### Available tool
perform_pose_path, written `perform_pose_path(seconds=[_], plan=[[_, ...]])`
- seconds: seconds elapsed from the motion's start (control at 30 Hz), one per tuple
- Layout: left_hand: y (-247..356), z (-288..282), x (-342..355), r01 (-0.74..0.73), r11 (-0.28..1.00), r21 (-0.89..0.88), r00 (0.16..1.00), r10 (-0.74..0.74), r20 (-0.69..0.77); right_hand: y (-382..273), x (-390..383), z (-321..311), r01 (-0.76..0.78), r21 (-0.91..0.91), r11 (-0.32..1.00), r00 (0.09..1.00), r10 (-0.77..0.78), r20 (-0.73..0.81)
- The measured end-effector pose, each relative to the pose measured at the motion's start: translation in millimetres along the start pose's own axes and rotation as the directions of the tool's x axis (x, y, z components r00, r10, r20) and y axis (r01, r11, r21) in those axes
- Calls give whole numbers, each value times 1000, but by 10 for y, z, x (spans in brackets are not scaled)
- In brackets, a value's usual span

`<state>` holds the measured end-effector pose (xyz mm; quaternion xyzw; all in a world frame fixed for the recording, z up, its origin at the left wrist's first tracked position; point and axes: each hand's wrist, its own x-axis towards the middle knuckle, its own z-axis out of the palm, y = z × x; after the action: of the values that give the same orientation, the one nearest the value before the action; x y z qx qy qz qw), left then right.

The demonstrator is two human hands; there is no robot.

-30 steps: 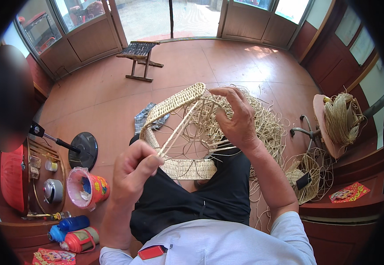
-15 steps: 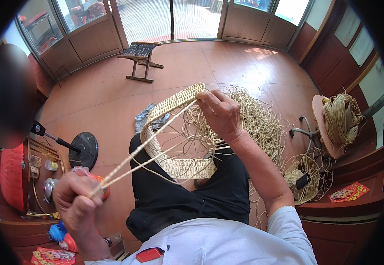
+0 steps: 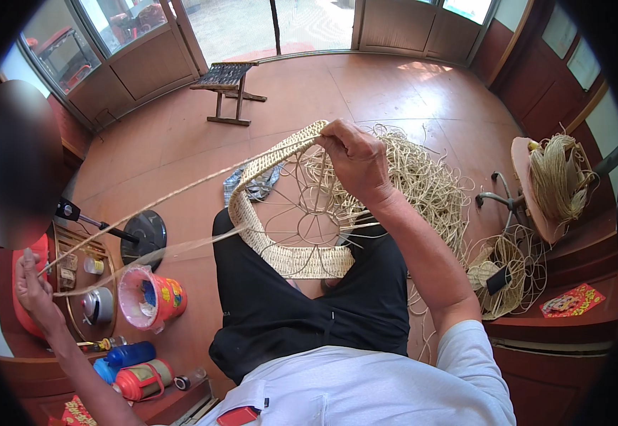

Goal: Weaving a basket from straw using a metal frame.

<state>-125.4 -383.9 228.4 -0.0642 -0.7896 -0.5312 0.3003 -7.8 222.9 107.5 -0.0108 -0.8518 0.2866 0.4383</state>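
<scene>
On my lap stands a half-woven basket (image 3: 307, 263), a pale straw band curving round a frame of thin wire spokes with a small ring at its middle. My right hand (image 3: 359, 165) is closed, pinching the far end of the woven band where a cord comes out. That straw cord (image 3: 174, 194) stretches taut to the far left. Out there my left hand (image 3: 35, 285) is closed round it, my arm well extended. A second strand, blurred by motion, hangs in a loop from the left hand back toward the basket.
A big heap of loose straw cord (image 3: 423, 188) lies right of the basket. More cord hangs over a chair (image 3: 526, 184). At left are a fan base (image 3: 144, 240), a red bucket (image 3: 181, 298) and vacuum flasks (image 3: 145, 380). A folding stool (image 3: 227, 82) stands ahead.
My left hand has moved far out to the left, drawing the cord longer. My right hand keeps its pinch on the band's end, now slightly higher in view.
</scene>
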Motion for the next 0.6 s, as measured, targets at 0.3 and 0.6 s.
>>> perform_pose_path(seconds=[0.3, 0.6], plan=[[-916, -960, 1177, -201, 836, 510, 960, 271, -66, 52, 49, 131, -499, 467, 730, 866, 437, 242], [599, 2173, -2186, -160, 976, -145, 732, 217, 647, 446, 59, 21, -775, 588, 232, 597, 576, 559]])
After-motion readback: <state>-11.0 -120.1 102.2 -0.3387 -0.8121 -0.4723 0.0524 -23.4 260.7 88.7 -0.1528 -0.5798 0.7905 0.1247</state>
